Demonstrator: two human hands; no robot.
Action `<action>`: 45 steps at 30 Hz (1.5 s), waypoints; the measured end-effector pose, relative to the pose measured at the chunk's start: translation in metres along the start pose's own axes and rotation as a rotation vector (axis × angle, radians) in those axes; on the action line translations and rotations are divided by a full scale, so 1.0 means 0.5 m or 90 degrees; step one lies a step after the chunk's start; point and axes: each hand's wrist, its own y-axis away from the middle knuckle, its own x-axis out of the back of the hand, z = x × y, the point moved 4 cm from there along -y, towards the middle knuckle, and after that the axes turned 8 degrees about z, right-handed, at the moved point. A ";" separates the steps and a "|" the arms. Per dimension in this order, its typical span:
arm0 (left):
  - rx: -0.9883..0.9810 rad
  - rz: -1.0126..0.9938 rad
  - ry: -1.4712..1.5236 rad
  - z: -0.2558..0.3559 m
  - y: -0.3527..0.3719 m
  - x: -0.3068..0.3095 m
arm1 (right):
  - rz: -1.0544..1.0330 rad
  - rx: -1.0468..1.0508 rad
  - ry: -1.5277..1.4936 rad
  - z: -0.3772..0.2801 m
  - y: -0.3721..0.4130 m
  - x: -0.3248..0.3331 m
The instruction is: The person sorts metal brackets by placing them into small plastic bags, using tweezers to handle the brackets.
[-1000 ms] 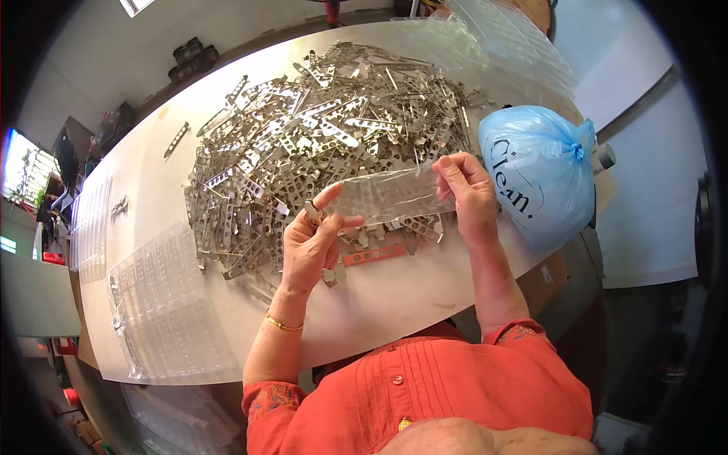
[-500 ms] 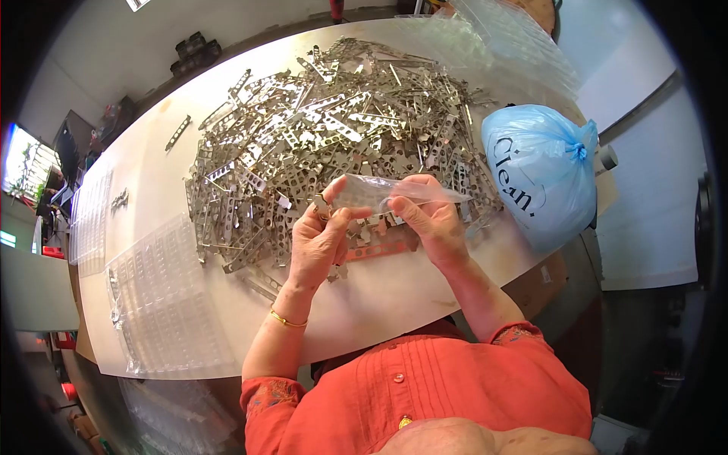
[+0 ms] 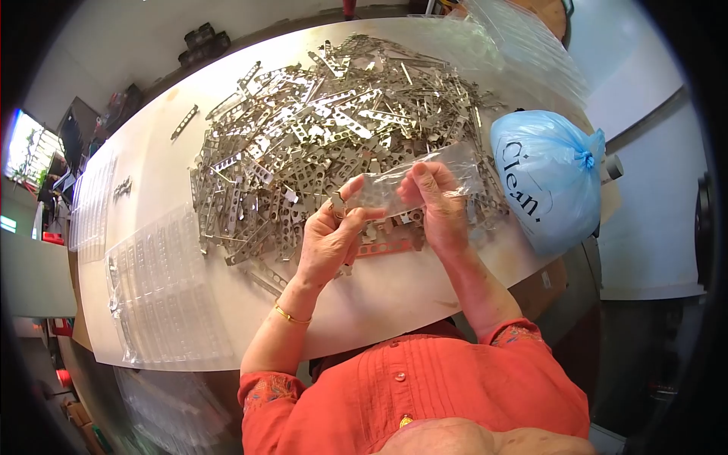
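Note:
A small clear plastic bag (image 3: 460, 161) stretches between my two hands over the front of a heap of perforated metal strips (image 3: 303, 129). My left hand (image 3: 327, 241) pinches the bag's left end between thumb and fingers, and small metal pieces (image 3: 338, 205) show among those fingers. At the bag's middle, my right hand (image 3: 442, 208) has its thumb raised against the film and its fingers curled close to it. The bag's far end sticks out beyond my right fingers. A reddish perforated strip (image 3: 385, 248) lies just below, between my wrists.
A tied blue plastic bag marked "Clean." (image 3: 547, 178) sits at the table's right. Clear moulded plastic trays (image 3: 163, 292) lie at the left, with more clear plastic sheets (image 3: 523, 49) at the back right. One loose strip (image 3: 184, 122) lies left of the heap.
The plastic bag has opened out further to the right and up. My right thumb has lifted from pointing left to pointing up, and my left hand has shifted slightly right.

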 end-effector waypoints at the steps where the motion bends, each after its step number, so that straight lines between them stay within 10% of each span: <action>1: -0.001 0.004 -0.001 0.002 0.001 0.001 | 0.010 -0.013 -0.012 0.005 -0.004 -0.001; 29: 0.233 -0.051 -0.083 0.036 0.040 -0.042 | -0.039 -0.180 -0.202 0.016 -0.109 0.066; 45: 0.212 -0.065 -0.141 -0.007 0.068 -0.067 | -0.285 -0.195 0.054 0.003 -0.046 0.034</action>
